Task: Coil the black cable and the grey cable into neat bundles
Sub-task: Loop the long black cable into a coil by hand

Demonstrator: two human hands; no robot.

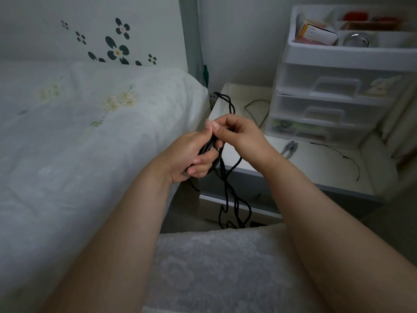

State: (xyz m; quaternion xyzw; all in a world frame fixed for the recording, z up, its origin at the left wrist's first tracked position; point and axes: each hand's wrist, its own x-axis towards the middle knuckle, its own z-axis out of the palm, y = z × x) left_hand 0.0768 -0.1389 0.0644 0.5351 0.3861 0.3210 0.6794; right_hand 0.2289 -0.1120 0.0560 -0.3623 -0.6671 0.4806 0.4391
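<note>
Hanging in loose loops, the black cable [228, 188] is gathered in the left hand [191, 154], whose fingers curl around several strands; the right hand [237, 134], touching it, pinches a strand above; beyond the right hand, the grey cable [257, 105] lies on a white bedside table [316, 163].

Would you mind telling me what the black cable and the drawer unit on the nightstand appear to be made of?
The black cable looks rubber- or plastic-jacketed with a matte finish: it hangs in soft, kinked loops below the hands and shows no shine. The drawer unit looks like translucent, frosted plastic on a white plastic frame: its contents show dimly through the drawer fronts, and the handles are moulded in.
</note>
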